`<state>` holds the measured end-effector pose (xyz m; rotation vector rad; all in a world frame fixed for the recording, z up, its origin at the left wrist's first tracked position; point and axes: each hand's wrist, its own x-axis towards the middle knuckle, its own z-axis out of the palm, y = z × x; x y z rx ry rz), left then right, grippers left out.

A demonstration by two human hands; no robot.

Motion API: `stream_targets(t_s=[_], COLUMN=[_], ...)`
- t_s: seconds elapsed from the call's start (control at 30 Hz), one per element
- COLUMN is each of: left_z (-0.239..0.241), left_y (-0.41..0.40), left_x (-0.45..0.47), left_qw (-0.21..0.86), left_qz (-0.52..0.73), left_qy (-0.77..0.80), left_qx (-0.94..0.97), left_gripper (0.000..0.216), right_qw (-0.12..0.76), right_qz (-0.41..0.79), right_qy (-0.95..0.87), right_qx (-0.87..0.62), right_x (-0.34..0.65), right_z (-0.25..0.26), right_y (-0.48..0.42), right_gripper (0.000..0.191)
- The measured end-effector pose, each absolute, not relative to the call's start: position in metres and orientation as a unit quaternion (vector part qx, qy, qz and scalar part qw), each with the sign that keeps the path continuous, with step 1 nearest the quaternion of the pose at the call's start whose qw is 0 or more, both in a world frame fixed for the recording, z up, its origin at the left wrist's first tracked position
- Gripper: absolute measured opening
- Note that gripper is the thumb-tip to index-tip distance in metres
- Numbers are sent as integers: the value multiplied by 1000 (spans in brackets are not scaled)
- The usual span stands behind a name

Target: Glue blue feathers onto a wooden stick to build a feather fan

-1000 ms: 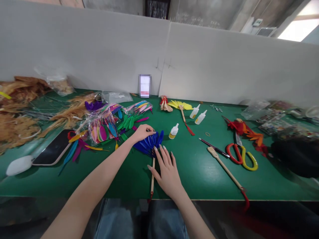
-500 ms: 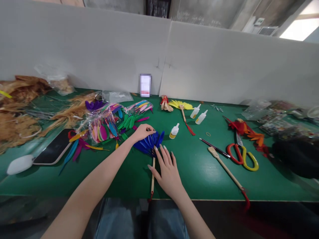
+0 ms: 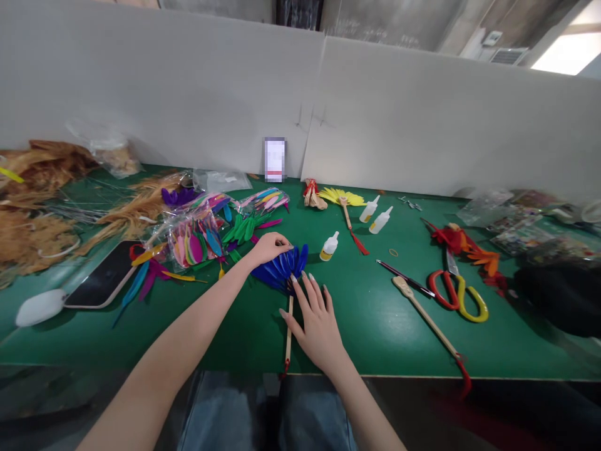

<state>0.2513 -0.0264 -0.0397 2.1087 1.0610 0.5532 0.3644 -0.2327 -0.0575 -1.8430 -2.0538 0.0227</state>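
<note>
Concrete wall (image 3: 385, 26) is showing above two pale panels (image 3: 188, 94), which are standing behind the work and meeting at a seam; a vent (image 3: 509, 56) and a bright opening (image 3: 568, 53) are showing at upper right. Green table (image 3: 370, 332) is spanning the full width, its surface catching a soft shine right of the hands.

Blue fan (image 3: 280, 270) is lying at the table's near middle, its handle (image 3: 289, 338) pointing toward the person, a red tassel (image 3: 284, 368) reaching the near edge. Left hand (image 3: 270, 248) is bending over the fan's far left side, grip narrow; cannot tell whether it is pinching a feather. Right hand (image 3: 315, 319) is lying over the fan's base, grip wide, fingers (image 3: 310, 291) spreading, thumb crossing over the handle.

One bottle (image 3: 328, 248) is standing just right of the fan; two more are standing farther back, near a yellow fan (image 3: 345, 196). Left side: bagged feathers (image 3: 195, 241), brown plumes (image 3: 131, 207) and a phone (image 3: 106, 275) are crowding the surface. Right side: a stick (image 3: 427, 315), a pointed tool (image 3: 405, 278) and scissors (image 3: 460, 292) are lying near one another. Blurred screen (image 3: 275, 160) is standing upright before the panels.
</note>
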Motion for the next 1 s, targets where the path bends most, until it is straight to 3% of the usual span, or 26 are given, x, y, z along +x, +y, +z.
stream_targets(t_s=[0.57, 1.0], left_z=[-38, -39], left_y=[-27, -25], left_x=[249, 249], left_qw=[348, 339], left_qz=[209, 205], left_qy=[402, 365], left_qx=[821, 842], left_gripper=[30, 20], right_qw=[195, 191], right_qz=[10, 10], right_qy=[-731, -730], right_qx=[-654, -657], right_x=[365, 365], right_z=[-59, -57], right_y=[-233, -233], right_gripper=[62, 62])
